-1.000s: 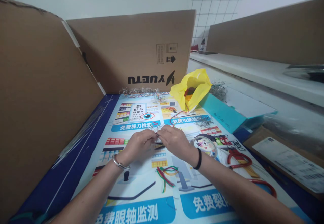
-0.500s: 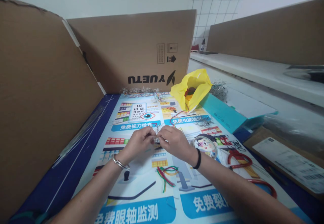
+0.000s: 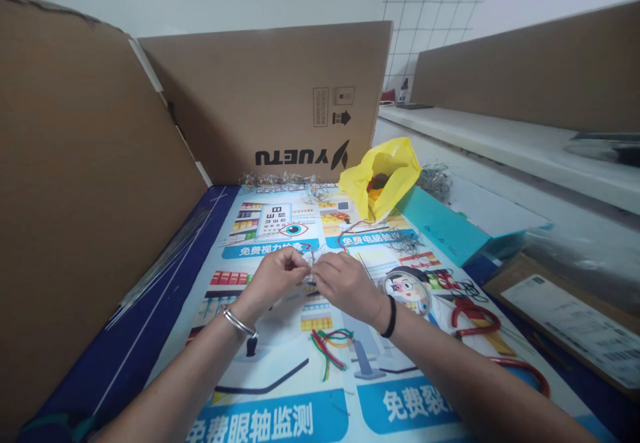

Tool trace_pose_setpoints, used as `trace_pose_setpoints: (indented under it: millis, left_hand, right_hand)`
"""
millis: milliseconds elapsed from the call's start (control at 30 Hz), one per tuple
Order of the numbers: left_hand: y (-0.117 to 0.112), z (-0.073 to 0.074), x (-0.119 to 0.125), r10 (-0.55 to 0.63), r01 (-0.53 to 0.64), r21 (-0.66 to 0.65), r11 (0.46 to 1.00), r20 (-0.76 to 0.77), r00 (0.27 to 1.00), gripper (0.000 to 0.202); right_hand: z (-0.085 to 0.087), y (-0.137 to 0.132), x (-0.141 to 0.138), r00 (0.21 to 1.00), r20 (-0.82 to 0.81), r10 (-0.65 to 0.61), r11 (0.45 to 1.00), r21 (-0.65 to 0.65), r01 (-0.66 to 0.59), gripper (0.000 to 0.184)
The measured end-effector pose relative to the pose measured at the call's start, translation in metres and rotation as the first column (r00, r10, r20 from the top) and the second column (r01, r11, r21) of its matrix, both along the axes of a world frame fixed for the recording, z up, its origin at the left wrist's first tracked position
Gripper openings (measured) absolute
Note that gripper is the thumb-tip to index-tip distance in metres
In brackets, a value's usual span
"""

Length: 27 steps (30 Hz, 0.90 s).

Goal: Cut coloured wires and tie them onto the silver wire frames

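Note:
Over the middle of the printed sheet (image 3: 280, 389), my left hand (image 3: 277, 276) and my right hand (image 3: 347, 286) meet with their fingertips almost touching. Both are closed in a pinch on thin silvery wire (image 3: 313, 255), of which only fine ends show between the fingers. Just below the hands lies a small bunch of red, green and yellow strands (image 3: 327, 351). A red cord (image 3: 345, 233) runs from the yellow bag (image 3: 357, 179) toward my right hand. Tangled fine wire (image 3: 405, 241) lies beyond that hand.
Cardboard panels (image 3: 225, 109) stand at the left and back. A teal box (image 3: 440, 226), a tangle of wire (image 3: 435, 179) and a labelled brown parcel (image 3: 575, 323) sit at the right. Red curved handles (image 3: 477, 316) lie near my right forearm; straight thin wires (image 3: 150, 276) lie at the left.
My hands stay pinched together at nearly the same spot, with slight finger movement. The whole view has shifted a little.

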State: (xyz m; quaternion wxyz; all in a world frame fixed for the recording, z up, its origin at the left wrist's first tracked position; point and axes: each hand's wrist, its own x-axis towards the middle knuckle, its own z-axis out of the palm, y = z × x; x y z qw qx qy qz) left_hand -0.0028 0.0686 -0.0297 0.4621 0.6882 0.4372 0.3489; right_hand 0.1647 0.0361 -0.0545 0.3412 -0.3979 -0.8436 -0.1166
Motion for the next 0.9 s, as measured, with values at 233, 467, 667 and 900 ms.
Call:
trace_pose_setpoints:
  millis: [233, 467, 667, 900]
  left_hand:
    - [0.001, -0.001, -0.007, -0.05, 0.167, 0.478, 0.862, -0.246, 0.968, 0.011]
    - [0.005, -0.014, -0.01, -0.06, 0.291, 0.68, 0.673, -0.342, 0.938, 0.019]
    - [0.008, -0.02, -0.01, 0.0, 0.282, 0.762, 0.582, -0.347, 0.938, 0.016]
    - [0.009, -0.031, -0.008, 0.088, 0.235, 0.829, 0.508, -0.322, 0.943, 0.013]
  right_hand:
    - [0.0, 0.003, 0.002, 0.977, -0.215, 0.004, 0.997, -0.076, -0.021, 0.02]
    - [0.009, 0.007, 0.001, 0.989, -0.147, 0.012, 0.993, -0.113, -0.029, 0.023]
    - [0.008, 0.01, 0.002, 0.997, -0.07, -0.034, 0.979, -0.201, 0.02, 0.018]
    - [0.006, 0.013, 0.001, 0.988, -0.149, -0.033, 0.965, -0.261, -0.007, 0.019]
